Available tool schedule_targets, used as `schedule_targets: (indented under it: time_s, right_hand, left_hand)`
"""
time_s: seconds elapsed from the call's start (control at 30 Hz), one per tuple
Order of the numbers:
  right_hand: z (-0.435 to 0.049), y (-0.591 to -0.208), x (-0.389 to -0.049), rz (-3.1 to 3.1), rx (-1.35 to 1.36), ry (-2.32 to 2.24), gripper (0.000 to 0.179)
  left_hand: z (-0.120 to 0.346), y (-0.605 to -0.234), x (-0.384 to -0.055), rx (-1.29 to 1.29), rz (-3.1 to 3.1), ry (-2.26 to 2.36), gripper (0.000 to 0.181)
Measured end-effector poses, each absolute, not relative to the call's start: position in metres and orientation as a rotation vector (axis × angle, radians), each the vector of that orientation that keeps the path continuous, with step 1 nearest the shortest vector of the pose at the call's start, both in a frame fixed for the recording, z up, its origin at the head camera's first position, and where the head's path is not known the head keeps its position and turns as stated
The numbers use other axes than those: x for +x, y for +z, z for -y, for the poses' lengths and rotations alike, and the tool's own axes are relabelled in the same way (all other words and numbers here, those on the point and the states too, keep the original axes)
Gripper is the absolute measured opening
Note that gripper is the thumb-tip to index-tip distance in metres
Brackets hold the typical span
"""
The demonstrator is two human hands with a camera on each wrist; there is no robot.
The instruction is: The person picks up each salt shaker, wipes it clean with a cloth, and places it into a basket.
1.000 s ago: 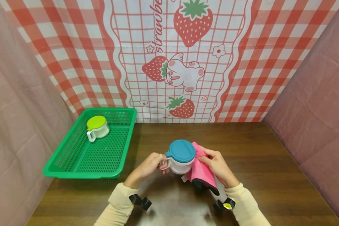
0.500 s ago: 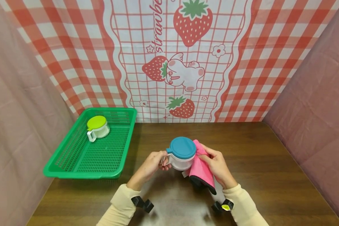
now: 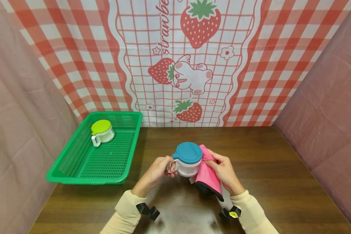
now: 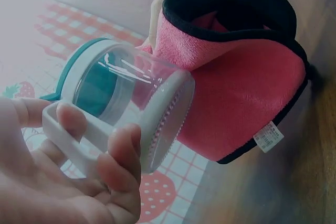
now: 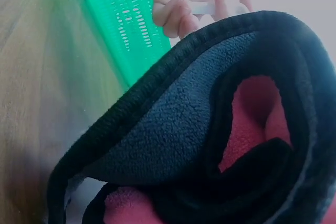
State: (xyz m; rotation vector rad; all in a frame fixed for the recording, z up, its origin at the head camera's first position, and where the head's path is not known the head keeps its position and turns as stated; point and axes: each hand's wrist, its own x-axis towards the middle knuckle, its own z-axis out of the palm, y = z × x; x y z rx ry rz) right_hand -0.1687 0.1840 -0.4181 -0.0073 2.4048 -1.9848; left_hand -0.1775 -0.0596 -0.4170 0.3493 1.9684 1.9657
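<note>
One lime-lidded jar [image 3: 103,131] in basket [image 3: 108,162]; cloth [image 3: 208,177] against blue-lidded jar [image 3: 188,157].

Saw clear, glossy plastic or glass in the jar [image 4: 131,100], matt plastic on its lid [image 3: 188,152], smooth plastic in the handle [image 4: 68,142]. Noted plush, matt cloth in the towel [image 4: 241,87], smooth plastic in the basket [image 3: 108,159], faintly glossy wood grain on the bench [image 3: 257,159].

"What could be read?"
"Just 1 cut-off word: red lettering [image 3: 165,29] on the checked backdrop [image 3: 190,48] ran sideways, showing 'strawbe'."
"And the white tag [image 4: 269,137] on the pink cloth [image 4: 236,93]?"
"Its print was too small to read."
</note>
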Motion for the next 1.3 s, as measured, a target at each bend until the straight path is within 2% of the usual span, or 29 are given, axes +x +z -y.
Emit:
schedule_targets:
  time_s: [0.93,1.3]
  right_hand:
    - [-0.1853,-0.4144,-0.1668,-2.416,0.033,-1.964,0.046]
    - [-0.1885,-0.4141,-0.1650,-2.484,-0.086,-1.912,0.046]
  left_hand:
    - [0.0544,-0.4141,-0.1780,0.300,-2.059,1.909,0.034]
    - [0.0539,-0.4144,-0.1758,0.279,-2.043,1.938,0.034]
